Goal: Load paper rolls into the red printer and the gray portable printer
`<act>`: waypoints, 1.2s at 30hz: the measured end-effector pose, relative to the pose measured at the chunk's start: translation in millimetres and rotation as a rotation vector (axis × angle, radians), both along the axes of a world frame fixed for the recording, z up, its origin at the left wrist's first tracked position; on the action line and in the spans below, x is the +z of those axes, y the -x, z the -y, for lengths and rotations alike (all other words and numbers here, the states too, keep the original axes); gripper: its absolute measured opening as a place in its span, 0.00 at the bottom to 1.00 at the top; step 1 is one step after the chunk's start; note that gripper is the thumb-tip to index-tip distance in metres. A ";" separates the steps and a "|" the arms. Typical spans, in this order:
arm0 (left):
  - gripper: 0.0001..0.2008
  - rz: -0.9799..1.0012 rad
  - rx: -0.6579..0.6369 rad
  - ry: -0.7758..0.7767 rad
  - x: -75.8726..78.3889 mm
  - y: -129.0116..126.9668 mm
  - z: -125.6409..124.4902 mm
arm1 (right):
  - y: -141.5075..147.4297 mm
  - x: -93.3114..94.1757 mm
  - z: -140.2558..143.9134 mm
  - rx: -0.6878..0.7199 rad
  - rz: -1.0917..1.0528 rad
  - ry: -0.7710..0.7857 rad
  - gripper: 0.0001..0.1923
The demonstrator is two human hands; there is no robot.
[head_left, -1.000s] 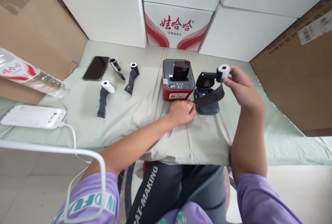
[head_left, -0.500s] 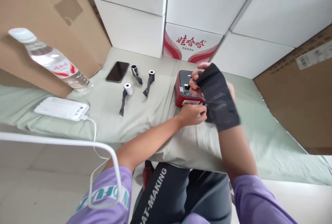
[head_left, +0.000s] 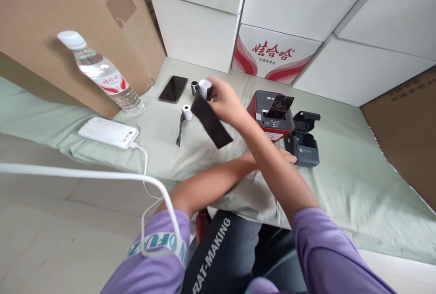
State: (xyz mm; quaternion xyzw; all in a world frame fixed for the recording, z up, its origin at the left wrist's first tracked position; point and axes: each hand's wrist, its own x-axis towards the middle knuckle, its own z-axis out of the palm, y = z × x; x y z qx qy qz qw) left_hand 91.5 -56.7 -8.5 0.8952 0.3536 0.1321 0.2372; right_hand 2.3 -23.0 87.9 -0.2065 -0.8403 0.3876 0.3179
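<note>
My right hand (head_left: 223, 98) is crossed over my left forearm and pinches a white-cored roll (head_left: 205, 87) above the cloth. From it a wide black strip (head_left: 211, 123) hangs down to the right. Beneath and left of it are a black-strip roll (head_left: 194, 87) and a white roll (head_left: 186, 112) with a crumpled dark tail. Partly hidden by my right forearm, my left hand (head_left: 285, 155) has curled fingers against the left side of a small dark grey printer (head_left: 307, 152), whose lid is up. A red-and-black printer (head_left: 270, 112) stands behind, a dark glossy strip (head_left: 280, 106) sticking out of its top.
A phone (head_left: 173, 89), a water bottle (head_left: 104, 73) and a white power bank (head_left: 108, 132) with a cable lie to the left. Cardboard boxes (head_left: 112, 17) stand left and right; white boxes (head_left: 194, 30) line the back. A white tube (head_left: 102, 173) crosses the lower left.
My right hand has moved left, from above the printers to beside the loose rolls; the black strip now hangs below it. The open small printer has come into view. The camera has turned left.
</note>
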 end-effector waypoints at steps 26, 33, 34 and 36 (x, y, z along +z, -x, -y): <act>0.15 -0.048 -0.037 -0.220 -19.4 -13.0 -2.2 | -11.1 -50.3 26.7 0.316 0.005 1.294 0.06; 0.15 -0.063 -0.014 -0.158 -14.7 -12.3 -0.1 | -7.9 -52.1 16.3 0.388 0.150 1.317 0.27; 0.16 -0.072 -0.014 -0.157 -13.4 -12.3 0.2 | -7.1 -51.0 16.0 0.369 0.168 1.298 0.29; 0.17 -0.089 -0.017 -0.165 -12.5 -12.6 0.3 | -4.9 -50.5 15.9 0.298 0.169 1.232 0.28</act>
